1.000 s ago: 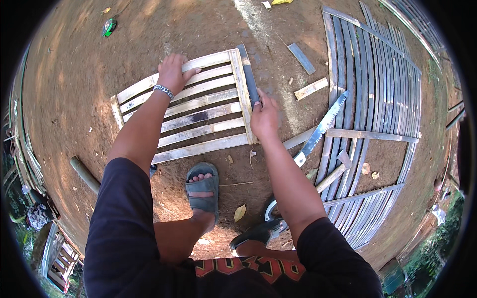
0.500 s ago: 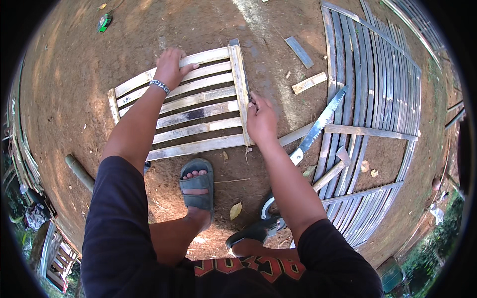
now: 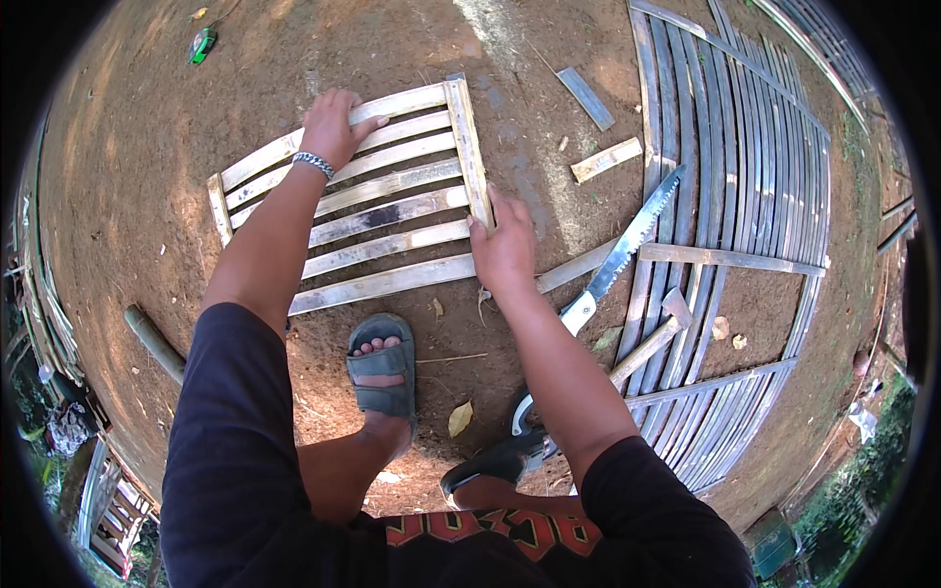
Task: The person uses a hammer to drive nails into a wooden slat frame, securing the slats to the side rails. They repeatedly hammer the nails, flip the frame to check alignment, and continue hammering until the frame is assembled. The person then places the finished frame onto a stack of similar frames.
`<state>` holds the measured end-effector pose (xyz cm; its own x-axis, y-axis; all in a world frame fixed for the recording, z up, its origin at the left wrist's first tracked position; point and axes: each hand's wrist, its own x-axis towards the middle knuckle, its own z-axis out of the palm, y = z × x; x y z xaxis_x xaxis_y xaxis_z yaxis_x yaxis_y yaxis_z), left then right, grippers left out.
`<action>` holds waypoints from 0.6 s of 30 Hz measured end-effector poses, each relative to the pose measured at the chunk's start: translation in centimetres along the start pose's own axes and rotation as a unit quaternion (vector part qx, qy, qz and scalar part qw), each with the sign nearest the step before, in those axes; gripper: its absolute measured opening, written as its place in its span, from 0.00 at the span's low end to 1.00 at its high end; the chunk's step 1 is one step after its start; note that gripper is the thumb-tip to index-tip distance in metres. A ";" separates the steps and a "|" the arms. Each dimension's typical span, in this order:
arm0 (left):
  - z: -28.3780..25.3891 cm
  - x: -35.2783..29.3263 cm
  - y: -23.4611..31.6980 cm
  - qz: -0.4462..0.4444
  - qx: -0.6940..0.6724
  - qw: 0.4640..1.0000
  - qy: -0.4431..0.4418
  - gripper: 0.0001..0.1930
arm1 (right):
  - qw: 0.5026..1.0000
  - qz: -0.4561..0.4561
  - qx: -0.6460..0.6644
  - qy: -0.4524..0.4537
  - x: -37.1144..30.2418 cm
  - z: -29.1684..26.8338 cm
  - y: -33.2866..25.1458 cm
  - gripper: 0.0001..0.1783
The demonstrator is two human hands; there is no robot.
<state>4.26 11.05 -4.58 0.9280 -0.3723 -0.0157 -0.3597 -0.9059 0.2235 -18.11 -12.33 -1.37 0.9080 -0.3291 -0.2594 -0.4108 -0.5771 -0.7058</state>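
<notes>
A small slatted bamboo panel (image 3: 392, 211) lies in front of me, with several pale slats fixed to a crosspiece at each end. My left hand (image 3: 333, 125), a chain bracelet on its wrist, is closed over the far slat with the thumb apart on the near side. My right hand (image 3: 505, 245) grips the right crosspiece (image 3: 467, 137) near its lower end, the fingers along its outer edge. Right of that hand, a hand saw (image 3: 632, 245) with a white-and-black handle lies with its blade across the edge of a larger slatted panel (image 3: 730, 157).
A hatchet (image 3: 652, 338) rests on the larger panel. Loose strips, one dark (image 3: 585, 98) and one pale (image 3: 606, 160), lie on the soil. A green tape measure (image 3: 202, 45) sits far left; a bamboo piece (image 3: 155, 341) lies nearer. My sandalled foot (image 3: 382, 367) is close to the small panel.
The small panel's right end has tilted a little, and its crosspiece shows wider. My right hand has shifted slightly left with it. My left hand keeps its place on the far slat.
</notes>
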 end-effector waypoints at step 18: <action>1.1 -5.1 9.4 0.037 0.134 0.989 -0.048 0.52 | 0.994 -0.103 -0.013 0.042 -8.8 -5.9 4.9 0.31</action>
<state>-3.97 4.17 -3.51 0.8895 -0.4448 -0.1049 -0.4505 -0.8919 -0.0387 -28.60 -16.65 1.39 0.9632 -0.2632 -0.0546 -0.2206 -0.6580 -0.7200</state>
